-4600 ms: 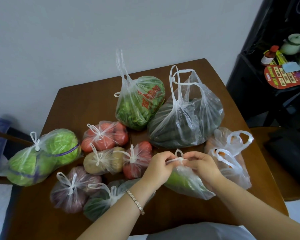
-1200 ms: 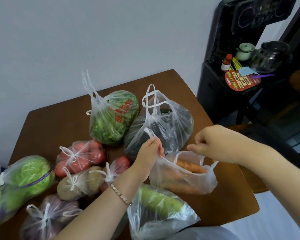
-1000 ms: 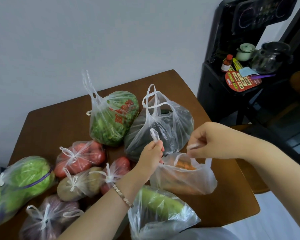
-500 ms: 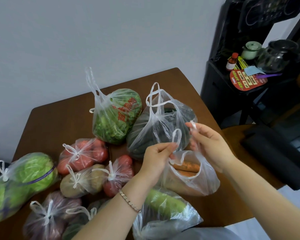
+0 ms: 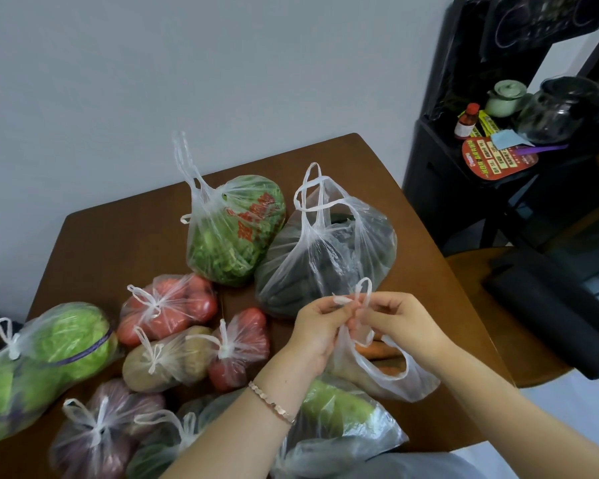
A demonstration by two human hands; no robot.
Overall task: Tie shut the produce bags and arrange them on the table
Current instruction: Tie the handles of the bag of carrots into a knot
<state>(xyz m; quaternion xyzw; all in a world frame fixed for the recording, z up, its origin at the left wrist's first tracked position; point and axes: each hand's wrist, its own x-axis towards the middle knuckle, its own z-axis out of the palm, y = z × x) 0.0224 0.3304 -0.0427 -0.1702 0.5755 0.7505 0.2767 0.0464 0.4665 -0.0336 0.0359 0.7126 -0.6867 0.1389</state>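
Observation:
A clear carrot bag [image 5: 388,371] lies on the brown table [image 5: 125,243] at the front right, its mouth open. My left hand [image 5: 317,331] and my right hand [image 5: 402,323] meet just above it, each pinching one of its two handles; one handle loops up between the fingers. A knotted bag with a green gourd [image 5: 339,409] rests in front of it, under my left wrist. Behind my hands stand a bag of dark cucumbers [image 5: 329,257] and a bag of leafy greens [image 5: 232,233], both with handles up.
Knotted bags fill the left half: tomatoes [image 5: 170,305], potatoes [image 5: 166,361], red produce [image 5: 242,344], cabbages [image 5: 38,361], purple onions [image 5: 97,437]. A black stand [image 5: 498,174] with a glass pot and bottle is at the right, a wooden stool [image 5: 471,271] beside the table.
Since tying the gourd bag, my hands have gone to the carrot bag. Over the last second they came together and crossed its two handles.

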